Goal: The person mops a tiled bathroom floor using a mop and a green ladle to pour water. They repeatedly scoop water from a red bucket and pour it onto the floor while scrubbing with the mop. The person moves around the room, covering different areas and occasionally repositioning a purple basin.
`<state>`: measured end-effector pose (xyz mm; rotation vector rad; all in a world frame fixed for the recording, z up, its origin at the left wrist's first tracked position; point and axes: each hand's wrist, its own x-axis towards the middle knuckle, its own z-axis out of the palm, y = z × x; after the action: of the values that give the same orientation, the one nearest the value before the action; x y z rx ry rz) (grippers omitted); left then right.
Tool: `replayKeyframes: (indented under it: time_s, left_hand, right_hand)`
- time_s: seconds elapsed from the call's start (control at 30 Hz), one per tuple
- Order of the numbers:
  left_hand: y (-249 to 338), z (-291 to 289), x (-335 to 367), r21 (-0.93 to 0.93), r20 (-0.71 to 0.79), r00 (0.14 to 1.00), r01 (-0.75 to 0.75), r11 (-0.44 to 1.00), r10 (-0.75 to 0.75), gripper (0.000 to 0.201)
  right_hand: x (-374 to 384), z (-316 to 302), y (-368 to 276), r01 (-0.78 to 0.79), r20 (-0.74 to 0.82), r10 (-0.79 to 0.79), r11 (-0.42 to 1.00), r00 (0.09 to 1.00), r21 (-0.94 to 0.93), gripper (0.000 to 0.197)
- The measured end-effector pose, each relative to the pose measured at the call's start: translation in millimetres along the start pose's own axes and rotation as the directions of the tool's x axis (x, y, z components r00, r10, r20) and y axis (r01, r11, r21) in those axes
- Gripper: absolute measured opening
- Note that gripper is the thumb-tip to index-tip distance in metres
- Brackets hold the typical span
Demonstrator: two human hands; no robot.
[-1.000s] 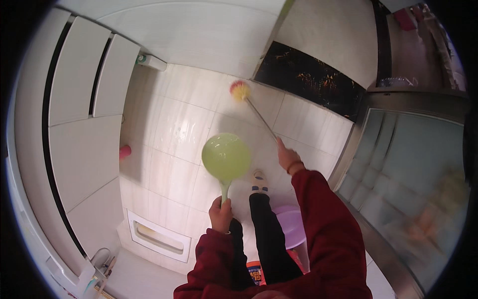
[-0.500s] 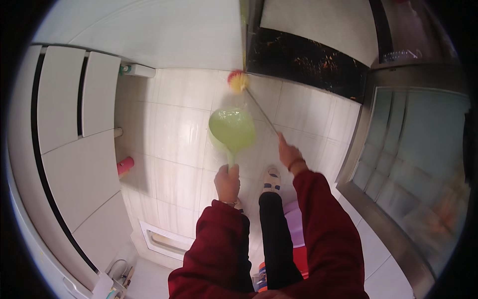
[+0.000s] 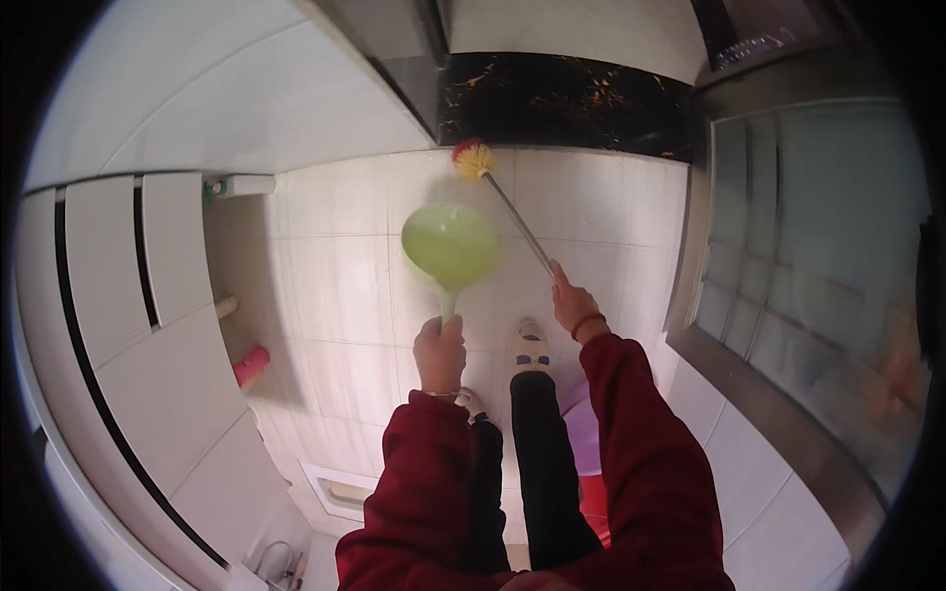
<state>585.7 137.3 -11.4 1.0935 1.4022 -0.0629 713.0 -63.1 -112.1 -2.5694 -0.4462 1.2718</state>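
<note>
My left hand (image 3: 440, 353) is closed round the handle of a green water ladle (image 3: 463, 246), whose round bowl is held out over the tiled floor. A long-handled brush (image 3: 475, 160) with yellow and red bristles is gripped by its metal handle in my right hand (image 3: 574, 303). The bristle head is at the far side of the floor, close to the corner where the white wall meets the black threshold. The ladle's bowl is to the left of the brush handle, apart from it. What the bowl contains cannot be made out.
A white cabinet (image 3: 158, 364) stands along the left, with a pink roll-shaped thing (image 3: 252, 365) and a white bottle (image 3: 243, 185) at its foot. To the right is a glass door in a metal frame (image 3: 690, 246). A purple basin (image 3: 581, 433) is beside my leg; a black stone threshold (image 3: 562, 103) borders the far floor.
My view has turned, so the room appears shifted and rotated. Both hands keep hold of the ladle and the brush; the brush head stays near the far corner.
</note>
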Motion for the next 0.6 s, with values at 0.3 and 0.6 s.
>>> replayKeyframes:
  time_s: [0.3,0.6]
  left_hand:
    - [2.0,-4.2,-34.5,-0.142,0.144,0.986,0.110,0.984,-0.089,0.012]
    - [-8.3,-0.5,-47.9,-0.037,0.201,0.975,0.108,0.993,-0.099,0.016]
  right_hand:
    - [-50.9,27.1,57.2,-0.153,-0.117,0.163,0.984,0.980,0.091,0.051]
    - [-81.3,36.8,133.8,-0.236,-0.284,0.300,0.942,0.911,0.239,0.059]
